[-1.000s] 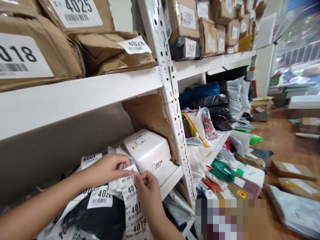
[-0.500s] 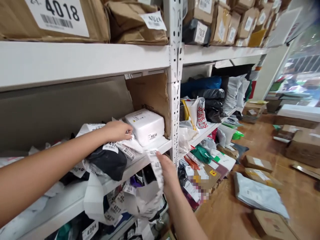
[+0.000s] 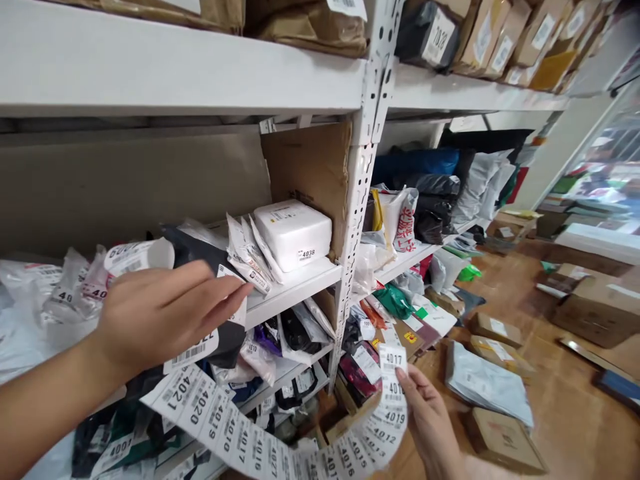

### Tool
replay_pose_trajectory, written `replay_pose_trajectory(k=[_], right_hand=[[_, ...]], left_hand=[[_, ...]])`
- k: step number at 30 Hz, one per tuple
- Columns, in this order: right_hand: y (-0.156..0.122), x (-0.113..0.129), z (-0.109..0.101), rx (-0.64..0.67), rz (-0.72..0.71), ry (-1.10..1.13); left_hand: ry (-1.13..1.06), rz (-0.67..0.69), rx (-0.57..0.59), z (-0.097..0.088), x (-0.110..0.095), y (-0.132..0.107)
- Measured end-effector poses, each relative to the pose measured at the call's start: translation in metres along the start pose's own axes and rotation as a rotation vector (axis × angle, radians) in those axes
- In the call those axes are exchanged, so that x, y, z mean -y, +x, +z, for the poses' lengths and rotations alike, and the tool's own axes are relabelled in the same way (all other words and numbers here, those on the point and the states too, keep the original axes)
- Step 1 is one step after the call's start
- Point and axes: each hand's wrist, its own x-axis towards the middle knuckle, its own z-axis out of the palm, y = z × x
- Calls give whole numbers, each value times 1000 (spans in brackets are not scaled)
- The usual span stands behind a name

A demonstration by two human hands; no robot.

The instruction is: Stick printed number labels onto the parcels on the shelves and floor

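My left hand (image 3: 160,313) is in front of a dark plastic parcel (image 3: 233,347) on the middle shelf. Its fingers stretch to the right, close together, over a white label; the thumb is hidden, and whether it touches the parcel is unclear. Low on the right, my right hand (image 3: 430,417) pinches the end of a long strip of number labels (image 3: 245,433), near "4017" and "4018". The strip sags in a curve towards the lower left. Several small white packets (image 3: 250,250) lean against a white box (image 3: 295,233) marked 4038.
A perforated white post (image 3: 357,193) stands right of the box, beside a cardboard divider (image 3: 310,160). Clear bags (image 3: 65,287) crowd the left of the shelf. Brown cartons (image 3: 505,437) and a pale grey parcel (image 3: 490,383) lie on the wooden floor. More parcels fill the shelves beyond the post.
My left hand has left the small packets and moved left and nearer. The packets now stand more upright against the box. My right hand has moved right and down, drawing the strip out.
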Motion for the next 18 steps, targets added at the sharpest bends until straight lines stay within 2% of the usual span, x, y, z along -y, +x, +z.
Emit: replay_pose_trajectory(k=[3, 5, 7, 8, 10, 11, 14, 16, 18], right_hand=[[8, 7, -4, 32, -51, -11], [8, 7, 11, 178, -85, -83], [-1, 6, 44, 430, -138, -206], [-8, 5, 65, 582, -179, -273], [-25, 1, 113, 873, -293, -343], [-33, -2, 136, 960, -374, -364], [-45, -15, 194, 1071, -553, -322], [-42, -26, 216, 1053, -597, -296], [-34, -35, 226, 992, -625, -292]], left_hand=[[-43, -71, -38, 8, 3, -9], [-155, -179, -6, 21, 9, -3], [-284, -324, -8, 32, 14, 6], [-334, -390, -47, 37, 15, 10], [-386, -477, -178, 45, 16, 15], [-393, -482, -247, 49, 16, 16], [-475, -483, -387, 61, 17, 19], [-622, -579, -420, 67, 23, 25], [-756, -714, -483, 67, 32, 33]])
